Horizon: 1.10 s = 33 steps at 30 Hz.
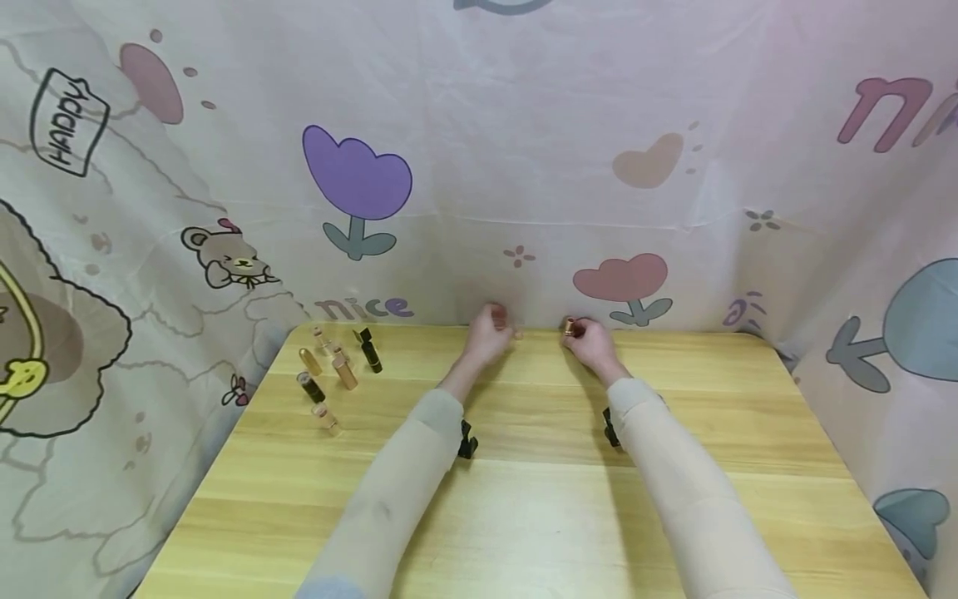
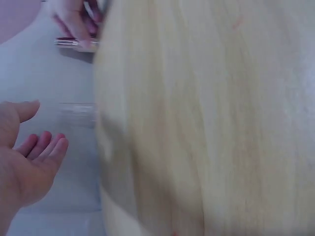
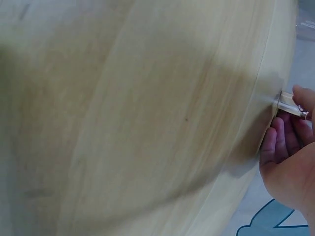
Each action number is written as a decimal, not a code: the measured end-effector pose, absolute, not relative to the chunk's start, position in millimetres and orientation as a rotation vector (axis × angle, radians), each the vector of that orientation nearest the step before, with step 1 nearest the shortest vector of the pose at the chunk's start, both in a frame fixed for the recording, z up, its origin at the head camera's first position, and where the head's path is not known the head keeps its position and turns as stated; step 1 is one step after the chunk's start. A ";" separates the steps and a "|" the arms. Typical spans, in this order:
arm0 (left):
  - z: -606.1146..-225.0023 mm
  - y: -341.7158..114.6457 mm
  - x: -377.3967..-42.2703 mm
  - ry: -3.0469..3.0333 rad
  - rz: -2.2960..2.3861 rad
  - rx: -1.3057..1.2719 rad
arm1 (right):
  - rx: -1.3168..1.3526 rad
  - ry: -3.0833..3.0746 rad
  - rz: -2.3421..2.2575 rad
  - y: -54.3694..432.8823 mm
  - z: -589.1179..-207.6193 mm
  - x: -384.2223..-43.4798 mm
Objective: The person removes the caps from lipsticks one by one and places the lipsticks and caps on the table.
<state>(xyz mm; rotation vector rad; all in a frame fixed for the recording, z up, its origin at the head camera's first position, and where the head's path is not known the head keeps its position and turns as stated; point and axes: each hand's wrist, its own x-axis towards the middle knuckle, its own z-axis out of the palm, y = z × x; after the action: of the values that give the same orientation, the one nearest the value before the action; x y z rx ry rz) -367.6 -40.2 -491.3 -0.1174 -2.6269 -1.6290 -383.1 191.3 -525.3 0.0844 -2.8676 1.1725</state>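
At the table's back edge, my right hand (image 1: 593, 343) pinches a shiny gold tube (image 1: 569, 326), probably a lipstick base, upright between thumb and fingers. The right wrist view shows the tube (image 3: 289, 104) with its end at the wood. To the left, a clear see-through cap or cylinder (image 2: 78, 114) stands near the same edge, blurred in the left wrist view. My left hand (image 1: 488, 334) is beside it, thumb and fingers spread apart with a gap before the clear piece. Nothing shows in the left palm (image 2: 29, 172).
Several lipstick tubes stand at the table's back left: a black one (image 1: 371, 356), a rose-gold one (image 1: 344, 370), a gold one (image 1: 309, 361), a black-and-silver one (image 1: 310, 388) and a clear-cased one (image 1: 327, 421). A printed cloth (image 1: 479, 166) hangs directly behind the wooden table (image 1: 524, 516).
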 end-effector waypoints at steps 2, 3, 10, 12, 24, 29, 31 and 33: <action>-487.0 -42.2 -361.7 -2.523 -1.708 -0.108 | 0.075 -2.873 1.164 191.4 -524.0 -381.8; -484.6 -43.7 -358.6 -2.476 -1.737 -0.103 | 0.068 -2.876 1.163 191.4 -523.4 -381.1; -472.7 -62.4 -335.9 -2.218 -1.720 -0.036 | 0.034 -2.895 1.147 190.4 -522.9 -378.0; -471.2 -70.9 -329.4 -2.140 -1.675 -0.004 | 0.034 -2.890 1.146 190.2 -523.1 -377.2; -479.5 -136.4 -314.0 -1.872 -1.387 0.396 | 0.048 -2.790 1.230 187.2 -528.0 -372.5; -485.5 -155.7 -311.2 -1.910 -1.470 0.556 | 0.037 -2.743 1.295 184.5 -524.1 -368.5; -488.6 -161.3 -309.8 -1.938 -1.501 0.600 | 0.034 -2.729 1.301 183.2 -521.3 -366.5; -492.3 -166.2 -308.8 -1.956 -1.525 0.630 | 0.036 -2.708 1.300 181.7 -518.3 -364.6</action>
<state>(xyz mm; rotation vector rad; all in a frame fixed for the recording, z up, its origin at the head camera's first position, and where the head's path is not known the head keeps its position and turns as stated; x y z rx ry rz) -308.8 -166.2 -492.3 0.6301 -1.9564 -1.5251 -364.6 181.7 -518.3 0.0360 -2.7075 1.3000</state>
